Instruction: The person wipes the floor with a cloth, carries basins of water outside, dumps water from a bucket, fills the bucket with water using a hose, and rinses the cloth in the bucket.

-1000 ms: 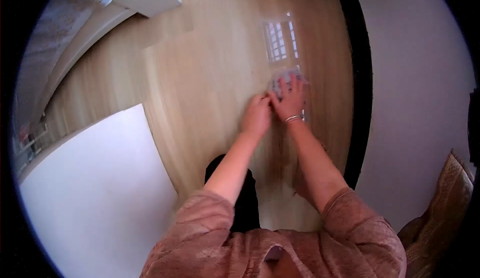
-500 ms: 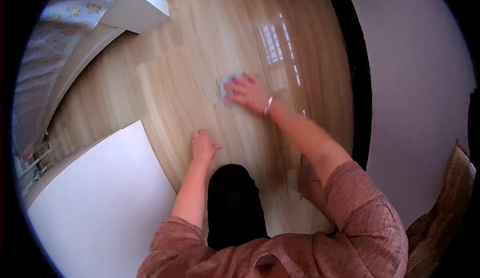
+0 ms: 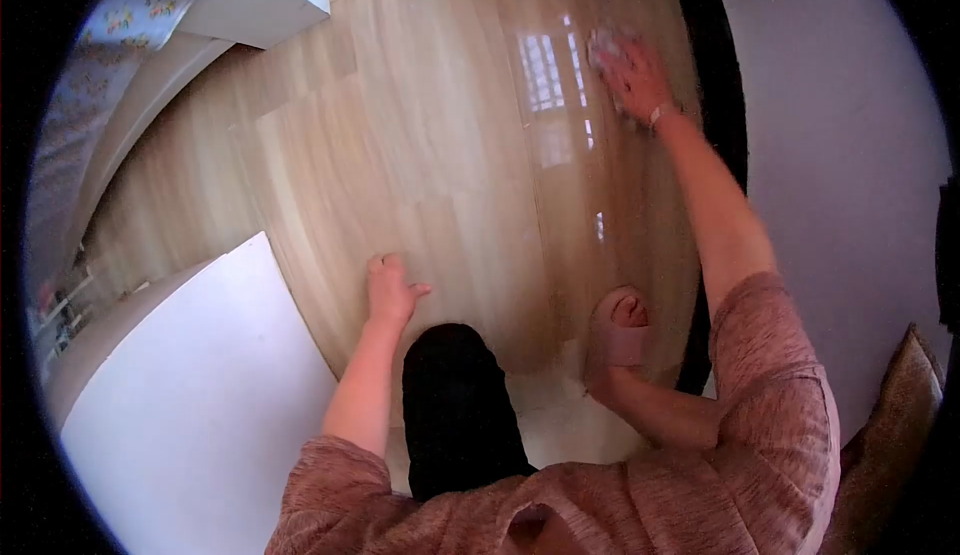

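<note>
My right hand [image 3: 638, 77] is stretched far forward, pressing a pale, crumpled cloth [image 3: 606, 47] flat on the wood-look floor [image 3: 430, 135], near the dark strip along the wall. Its fingers lie over the cloth, a little blurred. A bracelet circles that wrist. My left hand [image 3: 392, 293] rests on the floor in front of my knee, thumb apart from the fingers, with nothing in it.
A white panel [image 3: 200, 395] stands at the lower left. Behind it are a white furniture corner [image 3: 265, 0] and a flowered fabric [image 3: 130, 35]. My slippered foot [image 3: 622, 330] is at the right, beside the black skirting [image 3: 722, 85]. A brown textile [image 3: 890, 435] lies lower right.
My hands were close together at first. The right hand swept left with the cloth, then forward and right towards the dark strip. My left hand drew back to the floor near my knee.
</note>
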`<state>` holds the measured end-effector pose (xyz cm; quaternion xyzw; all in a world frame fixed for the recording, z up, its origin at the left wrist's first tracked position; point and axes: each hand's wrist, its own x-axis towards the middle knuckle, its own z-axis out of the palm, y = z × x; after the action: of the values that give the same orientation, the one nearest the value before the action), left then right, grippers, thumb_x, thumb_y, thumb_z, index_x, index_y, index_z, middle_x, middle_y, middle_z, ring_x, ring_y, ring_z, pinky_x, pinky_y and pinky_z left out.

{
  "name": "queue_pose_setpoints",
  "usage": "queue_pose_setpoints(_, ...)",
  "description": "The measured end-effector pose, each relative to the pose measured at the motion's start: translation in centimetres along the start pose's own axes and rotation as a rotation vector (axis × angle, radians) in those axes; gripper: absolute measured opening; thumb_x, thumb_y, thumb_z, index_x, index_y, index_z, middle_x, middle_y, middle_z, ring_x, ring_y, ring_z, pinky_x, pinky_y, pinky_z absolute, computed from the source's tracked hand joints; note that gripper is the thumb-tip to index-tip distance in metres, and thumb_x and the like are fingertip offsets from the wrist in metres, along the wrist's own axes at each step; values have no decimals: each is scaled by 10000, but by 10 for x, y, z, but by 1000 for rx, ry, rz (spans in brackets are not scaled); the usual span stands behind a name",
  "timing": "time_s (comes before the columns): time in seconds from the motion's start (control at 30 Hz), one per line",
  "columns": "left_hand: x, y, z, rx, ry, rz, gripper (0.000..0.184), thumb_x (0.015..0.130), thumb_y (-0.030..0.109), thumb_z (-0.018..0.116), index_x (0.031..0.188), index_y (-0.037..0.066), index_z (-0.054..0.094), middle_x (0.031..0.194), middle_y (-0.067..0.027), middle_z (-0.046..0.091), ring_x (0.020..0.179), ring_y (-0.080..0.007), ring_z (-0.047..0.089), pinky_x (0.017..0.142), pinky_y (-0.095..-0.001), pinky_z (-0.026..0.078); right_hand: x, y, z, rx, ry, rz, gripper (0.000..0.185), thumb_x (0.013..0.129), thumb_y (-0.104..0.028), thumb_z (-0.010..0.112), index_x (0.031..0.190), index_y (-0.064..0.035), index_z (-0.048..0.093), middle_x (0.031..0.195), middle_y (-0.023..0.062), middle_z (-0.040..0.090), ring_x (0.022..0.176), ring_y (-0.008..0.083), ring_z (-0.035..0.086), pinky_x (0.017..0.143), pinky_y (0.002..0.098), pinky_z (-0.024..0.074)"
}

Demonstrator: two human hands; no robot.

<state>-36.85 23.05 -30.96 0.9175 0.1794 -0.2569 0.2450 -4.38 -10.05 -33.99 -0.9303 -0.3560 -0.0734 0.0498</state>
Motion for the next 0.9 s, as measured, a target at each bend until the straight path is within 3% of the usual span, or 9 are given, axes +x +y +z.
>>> queue_pose_setpoints(0.17, 0, 11, -10, 7, -87, -94, 530, 505, 141, 747, 903, -38, 446, 1013, -233, 408, 913, -361, 438, 776, -376, 394, -95, -98, -22, 389, -79, -48, 333, 668, -306, 577, 989, -216, 560, 1157, 98, 419, 1083, 333, 338, 907, 481, 247)
queue_pose_setpoints(0.27, -1, 12, -12, 5, -110, -139, 529, 513, 140, 743, 912, -37, 445, 1034, -237, 401, 930, -363, 430, 791, -372, 387, -117, -177, -36, 529, -212, -160, 367, 660, -398, 582, 991, -243, 550, 1180, 45, 413, 1122, 297, 318, 939, 469, 204)
queue_pose_setpoints(0.37, -1, 10, -14, 20, -113, -129, 518, 518, 138, 739, 909, -34, 446, 1032, -236, 399, 941, -364, 422, 798, -372, 382, -146, -222, -39, 602, -273, -276, 369, 655, -376, 584, 1005, -272, 528, 1186, 11, 409, 1113, 266, 341, 936, 459, 218)
queue_pose_setpoints(0.43, -1, 2, -10, 42, -120, -130, 512, 519, 138, 738, 904, -32, 447, 1021, -233, 402, 943, -363, 420, 797, -375, 381, -178, -231, -35, 579, -238, -518, 355, 644, -303, 584, 992, -287, 514, 1182, -9, 410, 1096, 232, 363, 926, 440, 239)
queue_pose_setpoints(0.5, 0, -9, 1, 93, -24, -5, 503, 516, 153, 738, 889, -26, 451, 986, -224, 421, 926, -357, 427, 785, -378, 385, -190, -233, -35, 591, -229, -500, 334, 641, -272, 576, 970, -287, 516, 1177, -20, 414, 1082, 221, 373, 906, 426, 261)
queue_pose_setpoints(0.67, -6, 6, -5, 105, -70, -41, 499, 506, 162, 741, 873, -18, 454, 961, -224, 436, 909, -353, 434, 773, -379, 388, -193, -230, -30, 610, -174, -493, 282, 663, -223, 534, 937, -287, 518, 1134, -41, 447, 1026, 201, 406, 837, 395, 308)
queue_pose_setpoints(0.83, -10, -6, -4, 55, -68, -29, 497, 497, 164, 745, 858, -21, 458, 939, -221, 446, 890, -354, 446, 760, -389, 394, -160, -248, -23, 445, -108, -218, 228, 685, -211, 505, 907, -258, 525, 1039, -13, 499, 921, 211, 456, 751, 401, 351)
queue_pose_setpoints(0.9, -10, -16, 6, 138, 103, 117, 494, 493, 169, 749, 849, -18, 463, 937, -214, 449, 882, -358, 448, 762, -395, 396, -122, -240, -25, 326, -115, -53, 238, 648, -182, 557, 886, -194, 552, 965, 12, 495, 901, 227, 436, 720, 383, 381)
